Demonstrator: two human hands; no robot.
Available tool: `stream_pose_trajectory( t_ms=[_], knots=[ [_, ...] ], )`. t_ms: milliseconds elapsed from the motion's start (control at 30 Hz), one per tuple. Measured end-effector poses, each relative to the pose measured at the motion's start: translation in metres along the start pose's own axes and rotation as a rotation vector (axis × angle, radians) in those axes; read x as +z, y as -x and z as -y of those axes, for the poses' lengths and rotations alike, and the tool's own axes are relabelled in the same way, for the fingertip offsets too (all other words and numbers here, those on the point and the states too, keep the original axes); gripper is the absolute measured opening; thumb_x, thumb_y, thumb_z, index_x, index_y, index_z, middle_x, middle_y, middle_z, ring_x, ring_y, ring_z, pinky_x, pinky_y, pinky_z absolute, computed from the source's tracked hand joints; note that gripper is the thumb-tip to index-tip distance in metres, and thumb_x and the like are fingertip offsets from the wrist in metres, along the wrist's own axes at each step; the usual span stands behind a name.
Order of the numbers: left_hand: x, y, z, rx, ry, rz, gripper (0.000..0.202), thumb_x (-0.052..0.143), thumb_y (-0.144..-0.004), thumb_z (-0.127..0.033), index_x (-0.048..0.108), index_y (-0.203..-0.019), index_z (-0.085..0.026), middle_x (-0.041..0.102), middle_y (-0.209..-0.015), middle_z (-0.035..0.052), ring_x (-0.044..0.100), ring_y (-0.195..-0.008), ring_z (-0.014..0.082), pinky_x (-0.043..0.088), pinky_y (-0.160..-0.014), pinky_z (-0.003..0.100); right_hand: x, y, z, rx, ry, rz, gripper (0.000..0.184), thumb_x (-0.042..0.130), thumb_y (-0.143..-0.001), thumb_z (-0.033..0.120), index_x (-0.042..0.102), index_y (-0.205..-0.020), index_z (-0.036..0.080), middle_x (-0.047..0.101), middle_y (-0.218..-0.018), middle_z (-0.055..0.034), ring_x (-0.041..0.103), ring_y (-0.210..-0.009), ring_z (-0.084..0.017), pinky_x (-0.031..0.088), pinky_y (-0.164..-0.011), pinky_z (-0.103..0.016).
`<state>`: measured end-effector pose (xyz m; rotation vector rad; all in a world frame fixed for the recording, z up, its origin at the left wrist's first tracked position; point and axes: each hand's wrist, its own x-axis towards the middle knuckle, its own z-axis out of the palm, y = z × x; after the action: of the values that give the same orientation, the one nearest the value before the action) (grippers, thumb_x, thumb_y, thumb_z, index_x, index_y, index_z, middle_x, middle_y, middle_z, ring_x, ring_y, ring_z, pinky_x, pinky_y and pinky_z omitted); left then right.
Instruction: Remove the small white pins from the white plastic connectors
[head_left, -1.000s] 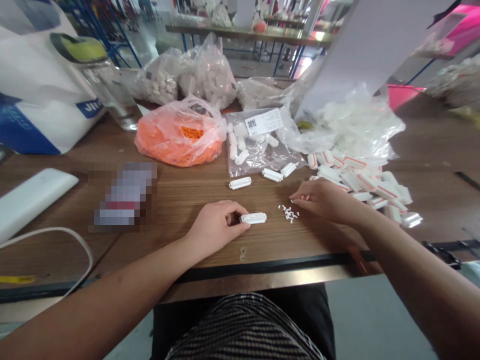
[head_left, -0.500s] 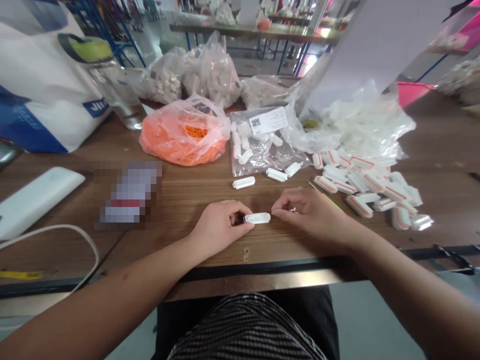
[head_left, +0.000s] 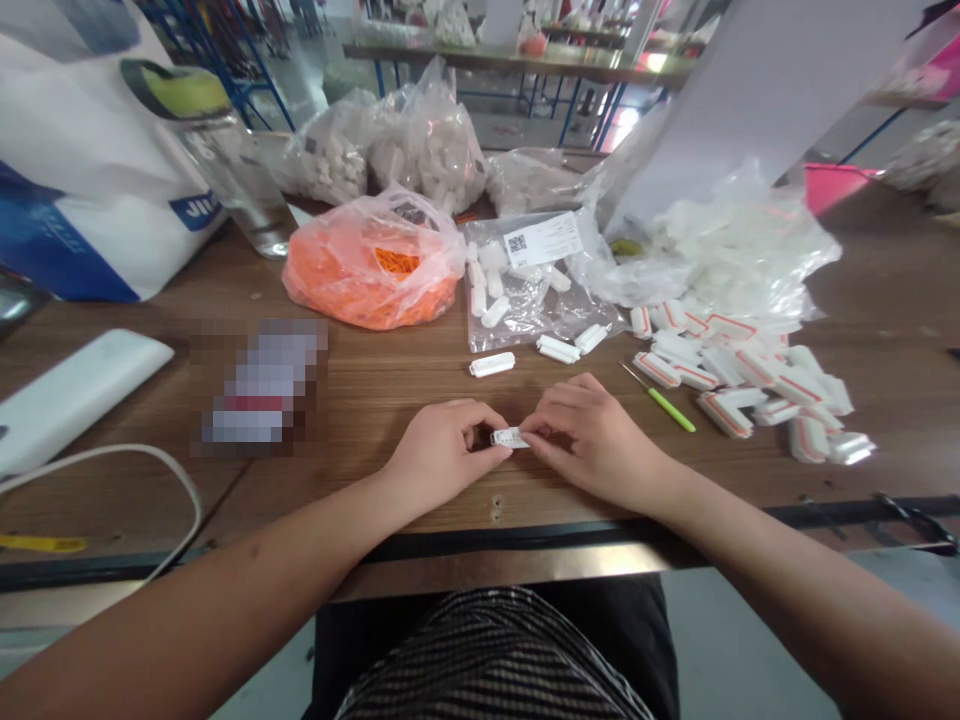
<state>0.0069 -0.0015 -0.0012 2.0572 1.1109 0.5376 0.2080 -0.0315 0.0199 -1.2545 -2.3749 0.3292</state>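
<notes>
My left hand [head_left: 441,450] pinches the left end of a small white plastic connector [head_left: 508,437] that lies on the wooden table [head_left: 360,400] near its front edge. My right hand [head_left: 592,435] has its fingers closed over the connector's right end and covers most of it. Whether a small piece sits between the right fingertips is hidden. A thin green-handled tool [head_left: 664,400] lies just right of my right hand. Three loose white connectors [head_left: 492,364] lie a little beyond my hands.
An orange-filled plastic bag [head_left: 371,265], a clear bag of white connectors [head_left: 525,285] and a heap of white parts with red stripes [head_left: 739,375] lie behind and to the right. A glass jar [head_left: 225,160], a white flat device [head_left: 71,395] and a cable [head_left: 142,470] are at the left.
My right hand moved left from the small pile of white bits to the connector and closed on its right end. The green tool is now uncovered. My left hand stayed put.
</notes>
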Motion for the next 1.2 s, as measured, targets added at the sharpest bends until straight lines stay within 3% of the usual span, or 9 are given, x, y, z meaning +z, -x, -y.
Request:
stream_pose_trajectory(
  t_ms=[133, 233, 400, 467, 533, 667, 800, 1000, 1200],
  knots=[
    [0.001, 0.0, 0.0, -0.002, 0.009, -0.008, 0.011, 0.071, -0.076, -0.027, 0.072, -0.086, -0.021, 0.053, -0.061, -0.0054, 0.045, -0.054, 0.0096, 0.036, -0.057, 0.024, 0.001, 0.005, 0.009, -0.163, 0.272, -0.021, 0.025, 0.049, -0.09, 0.019, 0.07, -0.075, 0.017, 0.066, -0.069, -0.0054, 0.054, -0.069, -0.019, 0.035, -0.075, -0.037],
    [0.0, -0.001, 0.0, -0.012, 0.007, -0.002, 0.01, 0.071, -0.076, -0.027, 0.072, -0.085, -0.022, 0.054, -0.06, -0.0053, 0.045, -0.054, 0.0098, 0.036, -0.056, 0.024, -0.002, 0.009, 0.013, -0.175, 0.349, -0.023, 0.027, 0.048, -0.09, 0.02, 0.072, -0.079, 0.016, 0.067, -0.068, -0.006, 0.055, -0.069, -0.019, 0.036, -0.076, -0.038],
    [-0.002, -0.001, -0.001, -0.025, -0.001, 0.015, 0.013, 0.071, -0.075, -0.025, 0.072, -0.087, -0.022, 0.056, -0.062, -0.0047, 0.045, -0.054, 0.0101, 0.036, -0.057, 0.024, -0.025, 0.015, -0.024, 0.193, 0.141, -0.091, 0.023, 0.052, -0.088, 0.025, 0.074, -0.083, 0.021, 0.071, -0.076, -0.0043, 0.062, -0.071, -0.019, 0.043, -0.07, -0.035],
    [-0.002, -0.001, 0.0, -0.019, -0.015, 0.021, 0.013, 0.071, -0.075, -0.025, 0.072, -0.087, -0.022, 0.056, -0.063, -0.0044, 0.045, -0.054, 0.01, 0.036, -0.057, 0.024, -0.033, 0.018, -0.047, 0.379, 0.088, 0.003, 0.017, 0.058, -0.082, 0.026, 0.073, -0.076, 0.021, 0.071, -0.072, -0.003, 0.062, -0.065, -0.017, 0.045, -0.063, -0.032],
    [-0.003, -0.002, 0.0, -0.01, -0.028, 0.023, 0.013, 0.071, -0.075, -0.025, 0.072, -0.088, -0.022, 0.056, -0.063, -0.0044, 0.046, -0.054, 0.0101, 0.036, -0.057, 0.024, -0.037, 0.021, -0.065, 0.444, -0.031, 0.096, 0.016, 0.06, -0.08, 0.03, 0.074, -0.077, 0.022, 0.072, -0.076, -0.0022, 0.064, -0.067, -0.017, 0.047, -0.061, -0.03],
    [-0.003, -0.002, 0.001, -0.002, -0.037, 0.025, 0.012, 0.071, -0.075, -0.027, 0.072, -0.086, -0.022, 0.056, -0.062, -0.0046, 0.046, -0.054, 0.0101, 0.036, -0.057, 0.024, -0.033, 0.022, -0.071, 0.39, -0.219, 0.187, 0.017, 0.061, -0.082, 0.034, 0.074, -0.08, 0.022, 0.073, -0.08, -0.0017, 0.066, -0.071, -0.016, 0.051, -0.065, -0.029],
    [-0.003, -0.003, 0.001, 0.0, -0.025, 0.028, 0.012, 0.071, -0.075, -0.026, 0.072, -0.087, -0.022, 0.056, -0.062, -0.0048, 0.044, -0.052, 0.0093, 0.035, -0.056, 0.024, -0.029, 0.02, -0.062, 0.393, -0.125, 0.191, 0.015, 0.061, -0.081, 0.029, 0.072, -0.075, 0.021, 0.071, -0.074, -0.0016, 0.063, -0.066, -0.015, 0.049, -0.061, -0.028],
    [-0.003, -0.002, 0.001, -0.012, -0.03, 0.031, 0.012, 0.071, -0.076, -0.026, 0.072, -0.087, -0.022, 0.054, -0.062, -0.0051, 0.044, -0.053, 0.0093, 0.036, -0.056, 0.024, -0.032, 0.018, -0.06, 0.22, -0.003, 0.198, 0.016, 0.057, -0.081, 0.021, 0.072, -0.082, 0.021, 0.071, -0.079, -0.0019, 0.063, -0.071, -0.016, 0.047, -0.067, -0.029],
    [-0.002, -0.001, 0.004, 0.002, -0.033, 0.019, 0.013, 0.07, -0.076, -0.028, 0.072, -0.088, -0.023, 0.055, -0.061, -0.0045, 0.046, -0.055, 0.0104, 0.037, -0.058, 0.024, -0.032, 0.014, -0.052, 0.32, -0.027, 0.168, 0.015, 0.058, -0.081, 0.024, 0.073, -0.078, 0.021, 0.072, -0.074, -0.0024, 0.064, -0.066, -0.016, 0.047, -0.063, -0.029]
  ],
)
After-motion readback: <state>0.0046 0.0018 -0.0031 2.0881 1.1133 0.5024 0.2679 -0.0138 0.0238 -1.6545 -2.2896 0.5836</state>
